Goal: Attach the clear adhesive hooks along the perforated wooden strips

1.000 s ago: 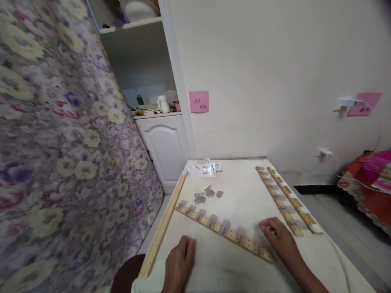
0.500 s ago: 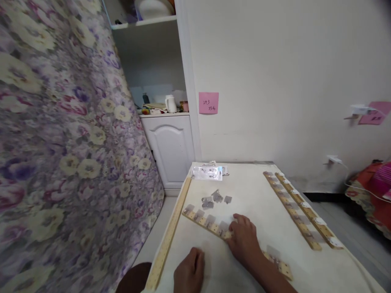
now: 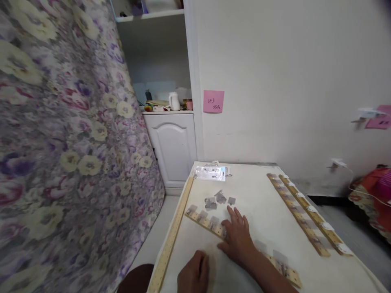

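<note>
Head view shows a clip strip (image 3: pixel 204 222), a narrow wooden bar carrying transparent square clips, lying diagonally on a cream-coloured surface (image 3: pixel 253 187); its far end points left and its near end right.

Over the middle of the clip strip is the right hand (image 3: pixel 240 240), palm down, with the fingers wide and loosely spread, their tips reaching past its far side. The hand hides part of the bar, and I cannot tell whether it presses on the wood or on a clip. On the near side of the clip strip, apart from it, the left hand (image 3: pixel 194 273) is curled with its fingers narrow, drawn in towards the palm; whether anything is inside cannot be told.

Just beyond the clip strip lie loose clips (image 3: pixel 210 203) in a small group, with a single clip (image 3: pixel 231 201) beside them, near the right hand's fingertips. Farther beyond the clip strip is a clear packet (image 3: pixel 210 173). To the left of its far end runs a plain wooden bar (image 3: pixel 172 234). Well to its right lie two more bars side by side: an inner bar (image 3: pixel 296 214) with transparent clips and an outer bar (image 3: pixel 317 218) with white pieces.
</note>
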A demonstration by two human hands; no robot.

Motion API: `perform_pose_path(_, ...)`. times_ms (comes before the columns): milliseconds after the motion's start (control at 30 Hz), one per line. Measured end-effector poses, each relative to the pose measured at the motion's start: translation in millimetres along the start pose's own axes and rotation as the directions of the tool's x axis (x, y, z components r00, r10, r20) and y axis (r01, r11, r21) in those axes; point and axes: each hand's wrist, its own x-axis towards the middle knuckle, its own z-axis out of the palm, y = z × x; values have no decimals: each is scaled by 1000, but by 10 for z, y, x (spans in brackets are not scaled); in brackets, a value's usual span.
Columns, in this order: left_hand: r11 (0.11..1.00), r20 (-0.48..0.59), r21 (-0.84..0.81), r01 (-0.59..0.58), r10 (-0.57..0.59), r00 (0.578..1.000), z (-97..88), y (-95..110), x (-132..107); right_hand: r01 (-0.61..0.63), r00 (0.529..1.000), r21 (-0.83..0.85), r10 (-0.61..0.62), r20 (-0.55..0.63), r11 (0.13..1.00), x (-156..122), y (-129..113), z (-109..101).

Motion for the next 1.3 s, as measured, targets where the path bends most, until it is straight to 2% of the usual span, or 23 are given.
perform_pose_path(200,1000,13,-1,21,-21,1000,52,-63,12,-10,999,-24,10,-39,1000,151,-92,8)
perform_pose_path(367,1000,28,-2,14,-14,1000,51,-73,14,-121,993,-50,120,-21,991,139,120,-174)
perform_pose_path(467,1000,36,21,6,-7,999,30,-62,14,-119,993,-77,118,-16,990,20,219,-212)
perform_pose_path(633,999,57,27,21,-22,998,9,-42,12,-82,996,-82,80,-30,993,-117,164,-109)
perform_pose_path(933,999,38,23,-24,23,999,74,-123,19,-111,994,-98,110,-15,989,-105,133,-17)
perform_pose_path(1300,999,48,49,-19,17,999,75,-132,17,-123,992,-101,122,-16,987,-80,153,61)
